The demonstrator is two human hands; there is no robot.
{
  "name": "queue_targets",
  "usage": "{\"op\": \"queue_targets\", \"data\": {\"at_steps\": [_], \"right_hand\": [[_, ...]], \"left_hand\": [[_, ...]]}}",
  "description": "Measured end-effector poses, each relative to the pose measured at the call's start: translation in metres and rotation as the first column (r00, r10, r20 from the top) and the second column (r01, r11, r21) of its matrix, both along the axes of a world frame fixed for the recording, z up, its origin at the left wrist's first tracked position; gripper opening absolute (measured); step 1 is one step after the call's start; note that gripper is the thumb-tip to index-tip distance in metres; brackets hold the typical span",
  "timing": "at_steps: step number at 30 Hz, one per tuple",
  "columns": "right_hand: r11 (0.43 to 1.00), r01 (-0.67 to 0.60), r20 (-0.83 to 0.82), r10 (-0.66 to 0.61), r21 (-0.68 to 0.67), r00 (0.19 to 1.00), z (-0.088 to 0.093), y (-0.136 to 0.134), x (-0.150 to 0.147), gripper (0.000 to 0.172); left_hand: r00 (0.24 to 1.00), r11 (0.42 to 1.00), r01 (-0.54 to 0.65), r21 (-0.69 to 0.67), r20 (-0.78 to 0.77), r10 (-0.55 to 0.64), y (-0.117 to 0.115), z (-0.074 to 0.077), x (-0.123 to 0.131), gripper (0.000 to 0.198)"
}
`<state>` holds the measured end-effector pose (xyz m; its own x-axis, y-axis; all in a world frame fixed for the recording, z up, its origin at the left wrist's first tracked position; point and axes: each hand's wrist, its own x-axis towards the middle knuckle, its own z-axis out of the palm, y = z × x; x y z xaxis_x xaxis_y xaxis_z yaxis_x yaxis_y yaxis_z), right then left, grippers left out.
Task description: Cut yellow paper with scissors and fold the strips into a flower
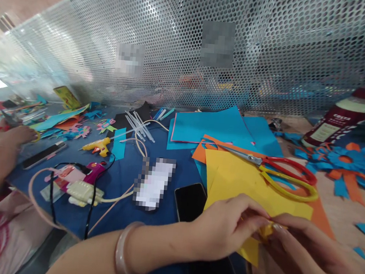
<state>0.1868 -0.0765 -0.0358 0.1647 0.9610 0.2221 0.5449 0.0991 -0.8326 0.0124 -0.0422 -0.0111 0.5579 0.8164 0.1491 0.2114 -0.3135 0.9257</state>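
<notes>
Close to the table's front edge, my left hand (226, 226) and my right hand (306, 250) meet, both closed on a small folded piece of yellow paper (266, 230). The fingers cover most of it, so its exact shape is hard to see. Just beyond them lies a stack of yellow paper sheets (230, 179). Scissors (263, 161) with one red and one yellow handle rest on top of that stack, their blades pointing left. A dark phone (190, 201) lies left of my left hand, partly under my forearm.
Blue sheets (203, 124) lie behind the yellow ones. A Costa bottle (344, 115) and blue-orange paper flowers (346, 160) stand at right. On the left are a yellow glue gun (98, 146), glue sticks (140, 125), a power strip with cables (79, 183), and another person's hand (16, 133) with scissors.
</notes>
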Motion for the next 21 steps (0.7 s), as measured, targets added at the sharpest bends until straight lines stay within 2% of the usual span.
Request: {"op": "queue_targets", "data": {"at_steps": [3,9,13,17,21], "right_hand": [[0.991,-0.125,-0.011,0.125,-0.048,0.992,0.0041,-0.0006,0.0027,0.024],[0.984,-0.14,-0.202,0.116,-0.107,0.973,0.01,-0.0013,-0.0028,0.024],[0.982,-0.149,-0.303,0.108,-0.115,0.947,0.0089,-0.0022,-0.0045,0.023],[0.971,-0.2,-0.41,0.131,-0.128,0.902,0.0071,-0.0025,-0.0045,0.022],[0.967,-0.218,-0.44,0.14,-0.131,0.887,0.0103,-0.0034,-0.0049,0.019]], "left_hand": [[0.999,0.996,-0.016,-0.091,0.039,0.019,0.0013,-0.0024,0.0018,0.029],[0.99,0.972,0.011,-0.233,0.136,0.021,0.0034,-0.0013,0.0046,0.032],[0.985,0.96,0.012,-0.28,0.168,0.037,0.0033,0.0,0.0055,0.03],[0.97,0.937,0.069,-0.342,0.243,0.017,0.003,-0.0019,0.0061,0.027],[0.951,0.905,0.111,-0.41,0.309,0.024,0.0041,-0.0032,0.0069,0.027]]}}
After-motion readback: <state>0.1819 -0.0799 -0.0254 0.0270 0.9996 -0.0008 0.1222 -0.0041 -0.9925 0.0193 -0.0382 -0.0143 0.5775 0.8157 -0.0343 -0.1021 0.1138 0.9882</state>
